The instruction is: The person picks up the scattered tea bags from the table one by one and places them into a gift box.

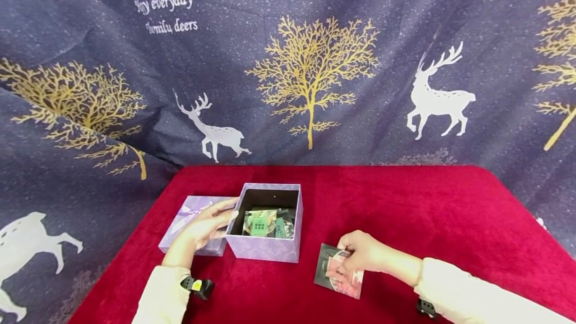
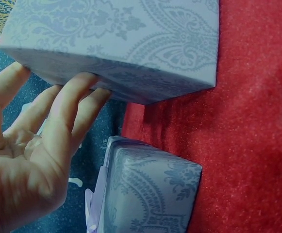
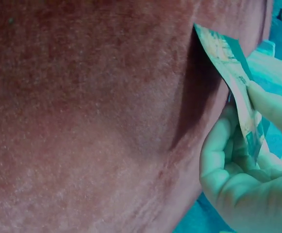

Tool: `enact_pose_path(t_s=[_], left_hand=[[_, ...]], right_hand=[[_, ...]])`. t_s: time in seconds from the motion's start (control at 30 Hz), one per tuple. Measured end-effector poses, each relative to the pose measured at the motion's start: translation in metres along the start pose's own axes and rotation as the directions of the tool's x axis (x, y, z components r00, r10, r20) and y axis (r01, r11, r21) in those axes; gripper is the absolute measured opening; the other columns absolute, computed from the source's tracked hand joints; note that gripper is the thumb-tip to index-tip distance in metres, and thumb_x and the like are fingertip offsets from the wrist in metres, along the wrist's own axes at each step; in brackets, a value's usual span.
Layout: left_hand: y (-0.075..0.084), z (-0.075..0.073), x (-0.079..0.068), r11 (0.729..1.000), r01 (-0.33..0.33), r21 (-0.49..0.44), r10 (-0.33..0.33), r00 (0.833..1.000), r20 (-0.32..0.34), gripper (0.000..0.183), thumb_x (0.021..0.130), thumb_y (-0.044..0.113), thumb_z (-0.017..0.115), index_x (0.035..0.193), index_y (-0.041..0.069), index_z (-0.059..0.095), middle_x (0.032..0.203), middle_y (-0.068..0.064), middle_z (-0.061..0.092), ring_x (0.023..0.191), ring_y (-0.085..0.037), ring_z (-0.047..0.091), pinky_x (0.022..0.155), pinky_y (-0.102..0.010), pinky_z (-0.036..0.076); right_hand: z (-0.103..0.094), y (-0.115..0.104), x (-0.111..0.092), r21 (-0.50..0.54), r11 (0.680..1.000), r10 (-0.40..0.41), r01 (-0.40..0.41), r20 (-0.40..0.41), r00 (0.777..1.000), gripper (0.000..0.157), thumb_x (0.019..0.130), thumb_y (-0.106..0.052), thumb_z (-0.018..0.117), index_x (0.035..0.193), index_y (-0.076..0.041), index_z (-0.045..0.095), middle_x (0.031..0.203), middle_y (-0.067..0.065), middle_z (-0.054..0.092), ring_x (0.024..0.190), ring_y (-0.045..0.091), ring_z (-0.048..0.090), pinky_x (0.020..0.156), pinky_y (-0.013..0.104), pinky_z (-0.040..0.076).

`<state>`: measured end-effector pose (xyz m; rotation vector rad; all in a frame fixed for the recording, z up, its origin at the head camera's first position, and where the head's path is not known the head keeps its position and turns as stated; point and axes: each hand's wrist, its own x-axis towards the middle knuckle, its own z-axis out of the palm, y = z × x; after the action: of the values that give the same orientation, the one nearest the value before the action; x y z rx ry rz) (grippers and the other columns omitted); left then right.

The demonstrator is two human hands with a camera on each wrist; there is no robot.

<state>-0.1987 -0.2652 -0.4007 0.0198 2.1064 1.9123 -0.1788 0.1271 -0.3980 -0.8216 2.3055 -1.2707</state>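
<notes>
A purple patterned box (image 1: 265, 249) stands without its lid on the red cloth, with several flat packets with green labels (image 1: 260, 225) inside. My left hand (image 1: 209, 224) touches the box's left side; in the left wrist view its fingertips (image 2: 85, 80) rest against the patterned wall. To the right of the box, my right hand (image 1: 366, 253) pinches a flat sachet with a pink label (image 1: 335, 269) between thumb and fingers. The right wrist view shows the sachet (image 3: 233, 73) seen nearly edge-on, raised off the cloth and slightly bent.
The purple lid (image 1: 215, 248) with a ribbon bow lies left of the box, beneath my left forearm's reach. Red cloth (image 1: 405, 204) covers the table. A dark blue curtain (image 1: 279, 154) with deer and trees hangs behind and at the left.
</notes>
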Motion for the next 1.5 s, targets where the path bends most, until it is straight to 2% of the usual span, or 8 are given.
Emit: enact_pose_path(t_s=[0.23, 0.4, 0.57, 0.77, 0.97, 1.13, 1.33, 1.5], left_hand=[[0.0, -0.001, 0.0, 1.0, -0.01, 0.002, 0.01, 1.0, 0.021, 0.06, 0.094, 0.018, 0.058, 0.147, 0.007, 0.032, 0.127, 0.0, 0.057, 0.114, -0.012, 0.056, 0.089, -0.037, 0.05], [0.001, 0.001, -0.001, 1.0, -0.007, 0.01, 0.006, 1.0, 0.014, 0.061, 0.094, 0.019, 0.059, 0.147, 0.008, 0.032, 0.131, -0.004, 0.055, 0.115, -0.013, 0.055, 0.09, -0.038, 0.05], [0.002, 0.002, 0.0, 1.0, -0.016, 0.008, 0.016, 1.0, 0.024, 0.061, 0.094, 0.018, 0.058, 0.148, 0.006, 0.031, 0.135, -0.009, 0.052, 0.12, -0.019, 0.053, 0.091, -0.04, 0.049], [0.0, 0.0, 0.001, 1.0, -0.011, 0.006, 0.01, 1.0, 0.024, 0.06, 0.094, 0.017, 0.058, 0.147, 0.007, 0.031, 0.133, -0.007, 0.053, 0.119, -0.018, 0.053, 0.091, -0.04, 0.049], [-0.002, 0.0, 0.002, 1.0, -0.015, -0.009, 0.015, 1.0, 0.027, 0.06, 0.094, 0.016, 0.058, 0.147, 0.006, 0.031, 0.128, -0.002, 0.057, 0.113, -0.014, 0.056, 0.09, -0.039, 0.051], [-0.001, 0.0, 0.001, 1.0, -0.017, -0.014, 0.018, 0.999, 0.031, 0.061, 0.094, 0.016, 0.058, 0.147, 0.006, 0.031, 0.126, 0.0, 0.058, 0.112, -0.013, 0.057, 0.089, -0.038, 0.051], [0.002, 0.001, -0.002, 1.0, -0.027, 0.006, 0.027, 0.999, 0.037, 0.061, 0.095, 0.017, 0.057, 0.148, 0.005, 0.029, 0.132, -0.006, 0.055, 0.116, -0.017, 0.055, 0.091, -0.039, 0.049], [0.003, 0.002, -0.003, 1.0, -0.016, 0.014, 0.016, 1.0, 0.023, 0.061, 0.095, 0.018, 0.057, 0.148, 0.006, 0.03, 0.133, -0.007, 0.053, 0.116, -0.015, 0.054, 0.091, -0.039, 0.049]], right_hand=[[-0.013, -0.003, 0.001, 0.099, 0.993, -0.062, 0.06, 0.02, 0.998, 0.01, 0.065, 0.009, 0.059, 0.073, 0.003, 0.059, 0.063, -0.011, 0.054, 0.053, 0.0, 0.042, 0.047, 0.017, 0.035], [-0.022, -0.018, 0.003, 0.118, 0.992, 0.037, -0.036, -0.008, 0.999, 0.007, 0.07, 0.007, 0.061, 0.076, 0.007, 0.058, 0.063, -0.006, 0.051, 0.054, 0.003, 0.043, 0.049, 0.019, 0.037], [-0.032, -0.034, 0.007, 0.147, 0.983, 0.116, -0.111, -0.025, 0.993, 0.005, 0.075, 0.004, 0.062, 0.076, 0.001, 0.059, 0.066, -0.004, 0.056, 0.057, 0.007, 0.049, 0.05, 0.022, 0.043], [-0.04, -0.048, 0.015, 0.223, 0.966, 0.136, -0.133, 0.003, 0.991, 0.005, 0.079, 0.001, 0.06, 0.08, 0.005, 0.057, 0.069, -0.001, 0.06, 0.062, 0.01, 0.055, 0.056, 0.025, 0.049], [-0.043, -0.061, 0.028, 0.273, 0.951, 0.145, -0.142, 0.009, 0.989, 0.008, 0.077, 0.001, 0.058, 0.083, 0.006, 0.057, 0.071, -0.001, 0.061, 0.063, 0.012, 0.055, 0.06, 0.029, 0.052], [-0.042, -0.072, 0.042, 0.277, 0.943, 0.199, -0.186, -0.021, 0.98, 0.009, 0.075, 0.0, 0.057, 0.083, 0.004, 0.059, 0.07, 0.001, 0.063, 0.061, 0.012, 0.056, 0.06, 0.03, 0.053], [-0.039, -0.085, 0.061, 0.278, 0.933, 0.25, -0.228, -0.044, 0.967, 0.003, 0.078, -0.001, 0.056, 0.078, 0.001, 0.057, 0.065, 0.001, 0.058, 0.058, 0.011, 0.055, 0.058, 0.03, 0.053], [-0.034, -0.092, 0.076, 0.284, 0.927, 0.267, -0.244, -0.048, 0.962, 0.006, 0.079, 0.0, 0.055, 0.073, -0.001, 0.055, 0.063, 0.002, 0.056, 0.057, 0.012, 0.055, 0.059, 0.031, 0.054]])
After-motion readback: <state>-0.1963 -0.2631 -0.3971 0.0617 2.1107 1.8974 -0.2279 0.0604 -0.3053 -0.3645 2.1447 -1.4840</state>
